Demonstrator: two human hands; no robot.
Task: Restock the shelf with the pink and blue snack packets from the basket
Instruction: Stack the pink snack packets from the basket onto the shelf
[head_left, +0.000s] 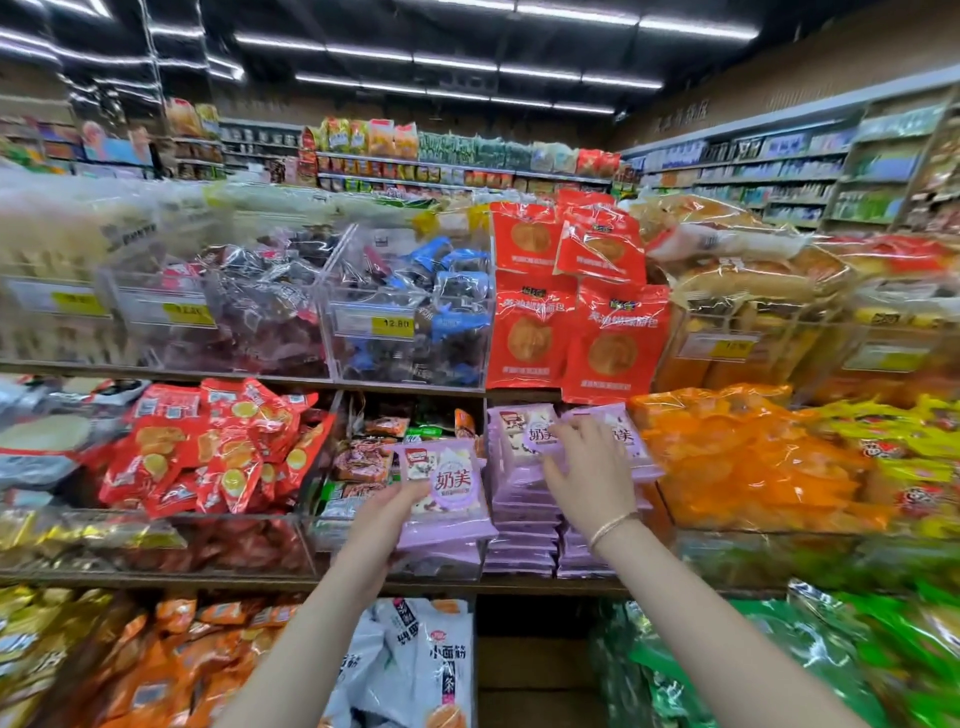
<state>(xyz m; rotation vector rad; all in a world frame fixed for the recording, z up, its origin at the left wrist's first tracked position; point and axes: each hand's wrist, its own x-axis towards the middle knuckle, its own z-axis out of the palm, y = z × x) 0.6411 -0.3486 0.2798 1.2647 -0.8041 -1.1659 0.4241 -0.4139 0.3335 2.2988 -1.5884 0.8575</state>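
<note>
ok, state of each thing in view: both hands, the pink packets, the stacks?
left hand: holds a pink packet from below.
pink packet: upright, face to camera, not yet shelved.
right hand: lies on the top packet; grip unclear.
top packet: tilted, on the right stack.
pink stacks: two side by side on the middle shelf.

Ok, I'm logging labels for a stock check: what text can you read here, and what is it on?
"奶美": pink packet in left hand; also stack top.
"12.80": yellow tag on clear bin.
"小面筋": white bag.
Red bags, other tags: blurred.
</note>
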